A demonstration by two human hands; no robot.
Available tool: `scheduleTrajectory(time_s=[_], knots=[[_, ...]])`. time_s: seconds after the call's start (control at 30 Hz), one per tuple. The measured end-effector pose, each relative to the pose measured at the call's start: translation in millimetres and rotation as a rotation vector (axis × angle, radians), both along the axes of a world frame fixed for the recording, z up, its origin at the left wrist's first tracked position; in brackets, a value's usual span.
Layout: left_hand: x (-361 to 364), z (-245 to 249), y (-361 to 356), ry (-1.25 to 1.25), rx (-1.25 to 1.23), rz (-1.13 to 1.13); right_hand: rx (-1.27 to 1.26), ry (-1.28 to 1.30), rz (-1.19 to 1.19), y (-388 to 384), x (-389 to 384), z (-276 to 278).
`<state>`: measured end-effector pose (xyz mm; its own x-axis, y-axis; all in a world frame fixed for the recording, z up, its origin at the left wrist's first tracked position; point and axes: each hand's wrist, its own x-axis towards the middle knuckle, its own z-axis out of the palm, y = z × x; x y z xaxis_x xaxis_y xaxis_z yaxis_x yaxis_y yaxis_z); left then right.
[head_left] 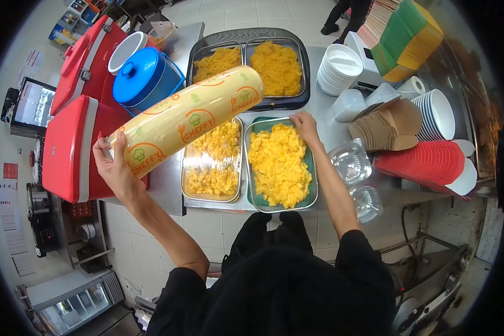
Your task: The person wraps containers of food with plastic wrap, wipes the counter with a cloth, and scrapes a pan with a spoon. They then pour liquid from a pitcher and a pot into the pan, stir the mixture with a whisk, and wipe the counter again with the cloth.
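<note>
My left hand [117, 168] is wrapped round the near left end of a large roll of cling film [199, 117] printed "CHEFFY", tilted up to the right above the trays. My right hand [306, 126] is closed at the far right corner of a tray of scrambled eggs [280, 162]; what its fingers pinch is too small to make out. Left of that tray lies another tray of chopped yellow egg pieces [213, 176], its top shiny with clear film. The roll hides part of its far end. Behind stand two trays of yellow mash [274, 67], partly covered by the roll.
A blue lidded jug [140, 78] and red cooler boxes [75, 145] stand at the left. To the right are clear plastic lids [350, 162], brown paper boxes [383, 126], red cartons [423, 165], white bowls [435, 115] and white lids [340, 67]. Another person's legs [350, 17] show at the back.
</note>
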<state>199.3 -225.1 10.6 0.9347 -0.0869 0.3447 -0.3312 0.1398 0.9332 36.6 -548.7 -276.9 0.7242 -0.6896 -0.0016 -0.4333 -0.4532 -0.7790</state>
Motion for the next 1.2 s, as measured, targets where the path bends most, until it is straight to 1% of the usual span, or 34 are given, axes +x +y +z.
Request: scheduleTrajectory(time_s=[0.07, 0.1, 0.13, 0.2, 0.23, 0.27, 0.33, 0.37, 0.4, 0.47, 0.53, 0.6, 0.63, 0.7, 0.73, 0.77, 0.83, 0.9, 0.97, 1.0, 1.03, 1.07, 1.13, 1.17, 1.2], knots=[[6, -3, -5, 0.011, 0.005, -0.005, -0.243, -0.25, -0.141, -1, -7, -12], [10, -5, -3, 0.023, 0.011, -0.008, -0.319, -0.241, -0.209, 2, -14, -8], [15, -5, -2, 0.035, 0.016, -0.01, -0.32, -0.238, -0.213, 3, -18, -11], [15, -4, -5, 0.048, 0.008, 0.006, -0.394, -0.071, -0.417, 3, -24, -8], [16, -4, -6, 0.066, 0.002, 0.026, -0.355, 0.024, -0.43, 5, -25, -4], [19, -6, -6, 0.07, 0.0, 0.024, -0.359, 0.028, -0.432, 5, -24, 1], [22, -8, -7, 0.057, 0.012, 0.003, -0.219, 0.101, -0.213, 4, -18, 14], [22, -7, -8, 0.056, 0.01, 0.0, -0.292, 0.075, -0.149, 4, -13, 6], [21, -7, -12, 0.056, 0.009, -0.016, -0.293, 0.07, -0.149, 3, -9, 11], [25, -10, -12, 0.057, 0.01, -0.035, -0.204, 0.229, 0.026, 10, 1, 27], [29, -16, -15, 0.051, 0.017, -0.07, -0.203, 0.229, 0.044, 13, 11, 30], [28, -16, -22, 0.072, 0.0, -0.101, -0.199, 0.296, 0.164, 16, 19, 34], [25, -15, -26, 0.091, -0.029, -0.134, -0.204, 0.291, 0.166, 8, 22, 24], [27, -19, -29, 0.124, -0.021, -0.175, -0.124, -0.049, 0.128, -2, 29, -1], [30, -23, -31, 0.154, -0.023, -0.216, 0.253, -0.324, -0.008, 0, 29, 20], [34, -34, -35, 0.166, -0.036, -0.251, 0.632, -0.583, -0.147, 1, 21, 57], [41, -54, -51, 0.279, -0.049, -0.298, 0.908, -0.899, 0.008, 0, 6, 122], [39, -77, -77, 0.391, -0.085, -0.349, 0.552, -0.794, -0.207, -14, -1, 135], [35, -107, -107, 0.457, -0.091, -0.388, 0.505, -0.549, -0.105, -25, -24, 177], [31, -123, -124, 0.483, -0.084, -0.398, 0.466, -0.607, -0.129, -34, -22, 176], [29, -143, -142, 0.462, 0.049, -0.328, 0.431, -0.666, -0.157, -40, -21, 174], [27, -164, -154, 0.439, 0.179, -0.255, 0.432, -0.66, -0.149, -45, -26, 175], [21, -193, -154, 0.516, 0.289, -0.221, 0.376, -0.63, -0.226, -52, -31, 187], [21, -202, -132, 0.267, 0.223, -0.332, 0.294, -0.609, -0.249, -50, -33, 192], [30, -219, -104, 0.017, 0.46, -0.061, 0.3, -0.61, -0.238, -50, -37, 193]])
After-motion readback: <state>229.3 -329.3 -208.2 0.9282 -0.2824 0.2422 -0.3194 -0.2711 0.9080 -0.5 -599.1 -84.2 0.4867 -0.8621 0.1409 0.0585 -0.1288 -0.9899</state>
